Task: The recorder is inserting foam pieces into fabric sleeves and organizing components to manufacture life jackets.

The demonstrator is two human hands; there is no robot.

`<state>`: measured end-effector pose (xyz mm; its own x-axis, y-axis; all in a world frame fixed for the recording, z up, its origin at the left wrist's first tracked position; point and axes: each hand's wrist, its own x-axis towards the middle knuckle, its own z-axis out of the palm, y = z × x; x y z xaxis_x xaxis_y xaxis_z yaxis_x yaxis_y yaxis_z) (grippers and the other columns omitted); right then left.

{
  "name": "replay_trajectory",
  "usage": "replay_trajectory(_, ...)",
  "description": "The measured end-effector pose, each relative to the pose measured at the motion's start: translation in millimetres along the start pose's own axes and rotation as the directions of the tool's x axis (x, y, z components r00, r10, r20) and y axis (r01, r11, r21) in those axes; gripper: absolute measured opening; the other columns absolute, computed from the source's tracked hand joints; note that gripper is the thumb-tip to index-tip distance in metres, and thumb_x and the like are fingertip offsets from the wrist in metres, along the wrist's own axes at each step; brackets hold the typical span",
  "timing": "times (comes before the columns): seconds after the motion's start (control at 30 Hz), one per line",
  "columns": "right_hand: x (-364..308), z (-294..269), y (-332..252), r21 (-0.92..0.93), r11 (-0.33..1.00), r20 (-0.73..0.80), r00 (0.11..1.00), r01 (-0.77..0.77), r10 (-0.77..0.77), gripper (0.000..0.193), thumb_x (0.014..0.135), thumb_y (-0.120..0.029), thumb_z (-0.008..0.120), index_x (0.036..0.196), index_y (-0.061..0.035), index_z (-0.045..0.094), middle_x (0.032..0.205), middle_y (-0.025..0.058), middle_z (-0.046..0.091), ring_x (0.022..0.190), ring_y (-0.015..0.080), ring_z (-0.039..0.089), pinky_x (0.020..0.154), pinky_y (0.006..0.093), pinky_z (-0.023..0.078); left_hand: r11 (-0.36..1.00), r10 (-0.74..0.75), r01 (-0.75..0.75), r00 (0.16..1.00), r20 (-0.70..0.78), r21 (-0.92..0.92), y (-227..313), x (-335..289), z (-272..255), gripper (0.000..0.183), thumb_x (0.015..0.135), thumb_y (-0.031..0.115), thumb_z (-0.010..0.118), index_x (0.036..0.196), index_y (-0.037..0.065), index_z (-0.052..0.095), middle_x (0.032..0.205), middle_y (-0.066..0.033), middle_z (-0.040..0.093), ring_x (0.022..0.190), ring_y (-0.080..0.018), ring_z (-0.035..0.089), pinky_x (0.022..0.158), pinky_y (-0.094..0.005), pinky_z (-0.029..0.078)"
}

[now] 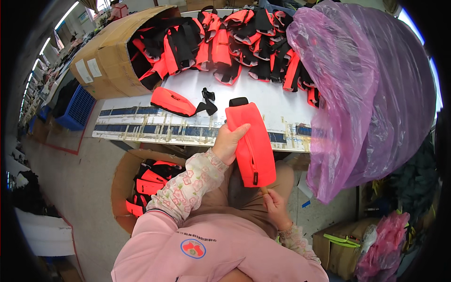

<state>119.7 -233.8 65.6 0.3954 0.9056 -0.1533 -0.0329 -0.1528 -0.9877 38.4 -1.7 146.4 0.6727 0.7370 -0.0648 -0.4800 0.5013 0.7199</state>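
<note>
1. A long white table point(136, 102) with dark, tape-worn strips along its near edge spans the space before me.
2. A huge, crumpled, translucent purple plastic bag point(347, 94) bulges over its right end.
3. A brown cardboard carton point(108, 51) lies at the table's far left, its mouth facing the heap of coral-and-black fabric pouches point(221, 47) along the back.
4. Below the near edge, left of my lap, an open brown cardboard box point(123, 183) holds more coral and black pieces.
5. The long, coral-red fabric pouch with a zip point(253, 136) is in my grasp, in front of the table's edge and above my lap. Its long axis runs away from me, the far end leaning slightly left; a black band tops that end.
6. A second coral pouch with a black strap and buckle point(174, 101) lies flat on the table, beyond my left hand and to its left, so that hand is the nearer.
7. My left hand point(229, 143) grips the held pouch's left side, thumb across the front; its other fingers are mostly hidden.
8. My right hand point(277, 209) is closed round a slim tan piece point(264, 191) at the pouch's near end; whether they join, I cannot tell.
</note>
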Motion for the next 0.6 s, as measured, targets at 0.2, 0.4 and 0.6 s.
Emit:
replay_trajectory(0.2, 2.1, -7.9, -10.6, -0.005, 0.998, -0.015, 0.998, 0.055, -0.055, 0.015, 0.092, -0.008, 0.047, 0.097, -0.0018, 0.06, 0.062, -0.0053, 0.043, 0.055, 0.0019, 0.038, 0.049, 0.0174, 0.031, 0.998, 0.058, -0.058, 0.998, 0.017, -0.016, 20.3, 3.2, -13.0, 0.024, 0.085, 0.008, 0.058, 0.108, 0.001, 0.053, 0.104, -0.008, 0.06, 0.094, -0.0185, 0.059, 0.084, -0.0333, 0.048)
replay_trajectory(0.4, -27.5, -43.6, 26.3, -0.117, 0.993, -0.145, 0.989, 0.019, -0.036, 0.012, 0.09, -0.007, 0.049, 0.095, -0.0024, 0.059, 0.063, -0.0052, 0.044, 0.056, 0.002, 0.04, 0.049, 0.0184, 0.032, 0.968, 0.201, -0.21, 0.977, -0.073, -0.138, 68.0, 16.9, -50.9, 0.026, 0.087, 0.008, 0.056, 0.112, 0.005, 0.052, 0.108, -0.0061, 0.059, 0.098, -0.0197, 0.058, 0.087, -0.0353, 0.047)
replay_trajectory(0.6, -3.3, -7.2, -22.1, -0.029, 1.0, -0.129, 0.992, 0.01, -0.013, 0.012, 0.091, -0.008, 0.049, 0.094, -0.0021, 0.06, 0.063, -0.0062, 0.043, 0.055, 0.0018, 0.038, 0.048, 0.0183, 0.031, 0.978, 0.203, -0.207, 0.975, -0.09, -0.033, 42.2, 6.0, -32.4, 0.026, 0.087, 0.008, 0.056, 0.112, 0.004, 0.052, 0.11, -0.0055, 0.058, 0.1, -0.0182, 0.056, 0.088, -0.0334, 0.046)
